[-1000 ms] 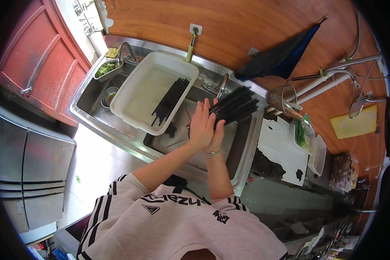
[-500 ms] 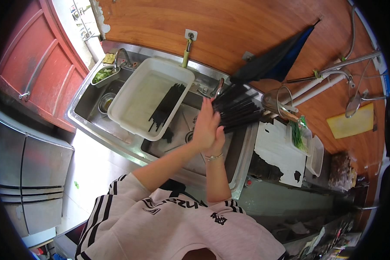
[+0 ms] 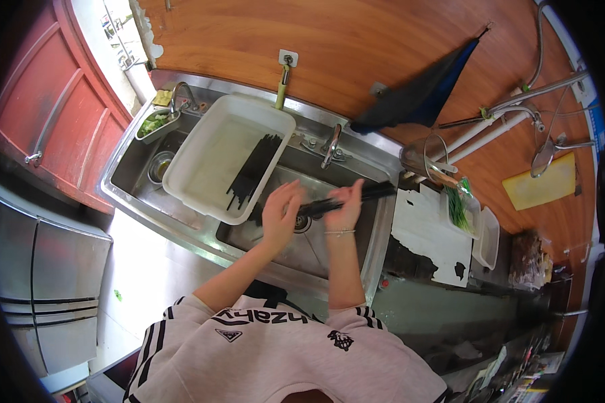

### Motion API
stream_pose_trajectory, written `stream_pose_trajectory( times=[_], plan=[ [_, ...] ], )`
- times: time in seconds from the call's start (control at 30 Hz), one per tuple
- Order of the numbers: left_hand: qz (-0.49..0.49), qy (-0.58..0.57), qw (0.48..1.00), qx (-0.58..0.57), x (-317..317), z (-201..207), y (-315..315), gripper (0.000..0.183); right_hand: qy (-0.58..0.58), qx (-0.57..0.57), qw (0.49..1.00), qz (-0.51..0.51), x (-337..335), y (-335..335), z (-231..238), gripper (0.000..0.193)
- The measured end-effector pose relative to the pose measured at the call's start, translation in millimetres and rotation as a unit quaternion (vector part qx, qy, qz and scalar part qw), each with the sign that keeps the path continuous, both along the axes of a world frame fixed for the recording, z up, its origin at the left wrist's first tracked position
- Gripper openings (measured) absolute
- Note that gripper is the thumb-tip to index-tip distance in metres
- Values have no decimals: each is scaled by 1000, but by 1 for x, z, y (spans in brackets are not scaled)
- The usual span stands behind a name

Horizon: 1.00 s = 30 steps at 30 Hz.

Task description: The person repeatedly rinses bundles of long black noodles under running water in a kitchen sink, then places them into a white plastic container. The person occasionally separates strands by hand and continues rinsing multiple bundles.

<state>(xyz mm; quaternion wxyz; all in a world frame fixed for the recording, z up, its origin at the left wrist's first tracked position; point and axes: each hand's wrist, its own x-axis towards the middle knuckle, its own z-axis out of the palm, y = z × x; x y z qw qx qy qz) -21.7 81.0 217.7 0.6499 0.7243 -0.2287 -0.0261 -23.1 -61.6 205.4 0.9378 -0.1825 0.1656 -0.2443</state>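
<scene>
Both hands over the steel sink [image 3: 376, 232], pressed around a bundle of black chopsticks [image 3: 346, 200]. Left hand [image 3: 280, 213] cupped against the bundle's near end, fingers half curled, gripping loosely. Right hand [image 3: 343, 209] closed on the bundle's middle, thin bracelet on the wrist. Bundle lying roughly level, far ends poking out toward the white cutting board [image 3: 431, 235] on the right. White rectangular tub [image 3: 205, 195] set across the sink's left basin, more black chopsticks [image 3: 254, 169] lying inside it in shallow water. Tap [image 3: 329, 146] just behind the hands. Small steel tray of chopped greens [image 3: 154, 124] at the sink's far left corner. Dark cloth [image 3: 420, 97] hanging on the wooden wall.
</scene>
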Motion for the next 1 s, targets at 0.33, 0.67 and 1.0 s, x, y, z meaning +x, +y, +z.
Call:
stream_pose_trajectory(
  times=[0.33,0.67,1.0],
  plan=[
    [-110,-351,896,249,18,-33,9,53,137,-13,908,397,-99,10,-13,25],
    [-105,-206,944,236,-27,-32,-19,39,16,44,983,178,-105,6,-68,46],
    [47,-66,967,242,-32,-84,-51,51,-56,-18,992,109,-74,53,-66,50]
  ],
)
